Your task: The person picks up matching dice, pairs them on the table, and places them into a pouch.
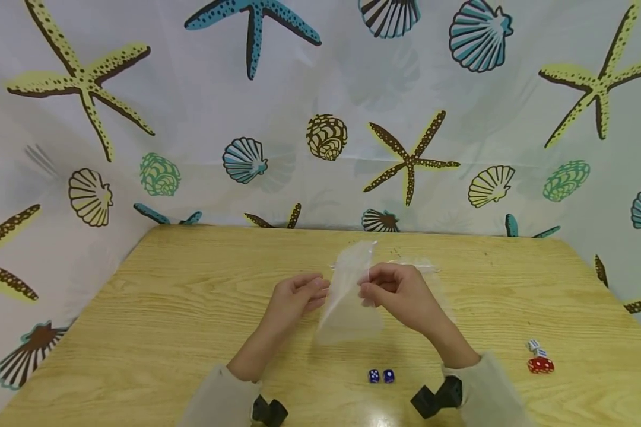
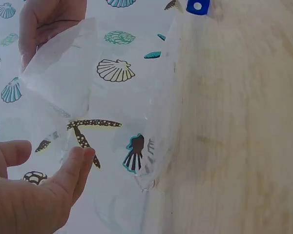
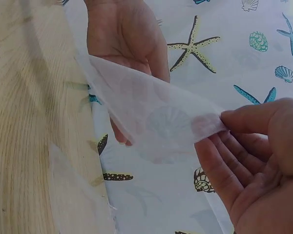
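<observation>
Nearest, pale sleeves (image 1: 221, 397), a dark block (image 1: 437, 398) by the right one; two blue dice (image 1: 374, 376) side by side on the wooden table (image 1: 165, 332), just short of the sheet's near edge. Well off to the right, white dice (image 1: 533, 345) and red dice (image 1: 541, 365) in a tight cluster. Thin translucent sheet (image 1: 347, 302) held up over mid-table between the two hands; long axis runs from a broad near edge away and slightly right, narrowing to a peak that points at the back. Right hand (image 1: 406, 293) pinches its right side between thumb and fingers; from the right wrist the film tapers into that pinch. Left hand (image 1: 294, 299) at the sheet's left side, fingers loosely extended, gripping nothing; whether fingertips touch the film, cannot tell. Just beyond the right hand, a second clear sheet (image 1: 424, 265) on the wood, partly hidden by that hand and forearm. Farthest, hanging cloth (image 1: 299, 196) printed with shells and starfish, dim through the film
</observation>
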Demonstrator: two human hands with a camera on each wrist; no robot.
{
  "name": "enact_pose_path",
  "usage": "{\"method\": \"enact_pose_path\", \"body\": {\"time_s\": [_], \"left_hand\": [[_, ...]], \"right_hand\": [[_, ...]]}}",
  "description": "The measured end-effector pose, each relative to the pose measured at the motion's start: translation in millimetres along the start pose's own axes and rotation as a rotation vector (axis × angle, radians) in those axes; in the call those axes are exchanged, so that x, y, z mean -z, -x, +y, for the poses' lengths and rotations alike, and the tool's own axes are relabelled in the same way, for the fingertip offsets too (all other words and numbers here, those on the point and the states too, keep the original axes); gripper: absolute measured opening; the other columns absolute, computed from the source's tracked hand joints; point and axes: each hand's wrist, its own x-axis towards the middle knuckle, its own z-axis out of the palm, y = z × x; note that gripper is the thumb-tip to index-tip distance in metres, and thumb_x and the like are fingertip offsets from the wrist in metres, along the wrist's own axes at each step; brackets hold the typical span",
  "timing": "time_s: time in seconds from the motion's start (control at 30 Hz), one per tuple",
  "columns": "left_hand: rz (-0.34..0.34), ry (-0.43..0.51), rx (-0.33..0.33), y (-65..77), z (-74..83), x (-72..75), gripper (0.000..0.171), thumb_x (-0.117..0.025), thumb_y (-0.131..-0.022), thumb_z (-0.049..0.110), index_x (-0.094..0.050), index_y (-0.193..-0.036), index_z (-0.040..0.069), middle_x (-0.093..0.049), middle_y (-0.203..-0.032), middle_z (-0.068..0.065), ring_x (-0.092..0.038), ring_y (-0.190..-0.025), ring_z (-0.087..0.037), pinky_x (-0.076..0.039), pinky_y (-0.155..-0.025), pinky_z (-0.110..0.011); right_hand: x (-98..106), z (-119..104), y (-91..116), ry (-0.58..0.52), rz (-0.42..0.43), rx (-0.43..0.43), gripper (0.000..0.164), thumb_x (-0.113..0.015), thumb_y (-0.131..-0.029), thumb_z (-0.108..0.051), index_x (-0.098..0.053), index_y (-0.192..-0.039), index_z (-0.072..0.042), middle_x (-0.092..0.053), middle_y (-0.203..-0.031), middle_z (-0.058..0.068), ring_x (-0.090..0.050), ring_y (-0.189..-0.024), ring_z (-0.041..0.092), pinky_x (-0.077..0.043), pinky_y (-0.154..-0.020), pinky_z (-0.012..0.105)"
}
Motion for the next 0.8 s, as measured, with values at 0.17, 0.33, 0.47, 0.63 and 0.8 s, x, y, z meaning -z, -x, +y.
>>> {"method": "enact_pose_path", "body": {"time_s": [0.17, 0.33, 0.47, 0.63, 0.8], "left_hand": [[-0.056, 0.093, 0.067, -2.1, -4.8, 0.1, 0.039, -0.044, -0.101, 0.012, -0.048, -0.132, -0.010, -0.062, -0.117, -0.014, -0.063, -0.091, -0.006, -0.053, -0.080, -0.017], [-0.038, 0.218, 0.046, -4.4, -7.3, -1.4, 0.037, -0.046, -0.099, 0.004, -0.046, -0.133, -0.012, -0.068, -0.108, -0.010, -0.067, -0.084, -0.004, -0.054, -0.077, -0.018], [0.050, 0.235, 0.002, -4.1, -6.1, -2.3, 0.034, -0.052, -0.096, 0.003, -0.052, -0.128, -0.008, -0.070, -0.108, -0.015, -0.070, -0.080, -0.007, -0.056, -0.075, -0.022], [0.104, 0.245, -0.061, -2.5, -2.4, -2.8, 0.029, -0.056, -0.093, 0.001, -0.056, -0.120, -0.009, -0.074, -0.095, -0.010, -0.071, -0.073, -0.009, -0.057, -0.070, -0.023], [0.125, 0.254, -0.129, -0.6, 1.0, -3.2, 0.027, -0.058, -0.090, -0.004, -0.058, -0.115, -0.014, -0.074, -0.084, -0.004, -0.071, -0.069, -0.009, -0.058, -0.069, -0.024]], "right_hand": [[-2.6, 0.6, 0.4, -0.004, -0.077, 0.055, 0.015, -0.060, -0.092, -0.002, -0.064, -0.099, 0.011, -0.067, -0.087, 0.026, -0.069, -0.070, 0.011, -0.058, -0.066, 0.035], [-2.2, 3.0, 0.6, 0.004, -0.093, 0.056, 0.015, -0.060, -0.091, -0.002, -0.064, -0.100, 0.010, -0.066, -0.086, 0.028, -0.069, -0.070, 0.020, -0.058, -0.065, 0.034], [-0.7, 5.1, -0.2, 0.033, -0.086, 0.036, 0.014, -0.061, -0.091, -0.004, -0.065, -0.099, 0.008, -0.068, -0.085, 0.024, -0.069, -0.069, 0.018, -0.058, -0.064, 0.033], [2.4, 7.8, -0.3, 0.049, -0.076, -0.010, 0.015, -0.061, -0.091, -0.005, -0.066, -0.099, 0.007, -0.069, -0.085, 0.022, -0.068, -0.069, 0.012, -0.057, -0.064, 0.031], [4.0, 10.0, -0.8, 0.062, -0.081, -0.028, 0.014, -0.061, -0.091, -0.006, -0.066, -0.098, 0.005, -0.068, -0.085, 0.025, -0.069, -0.070, 0.021, -0.057, -0.064, 0.029]]}}
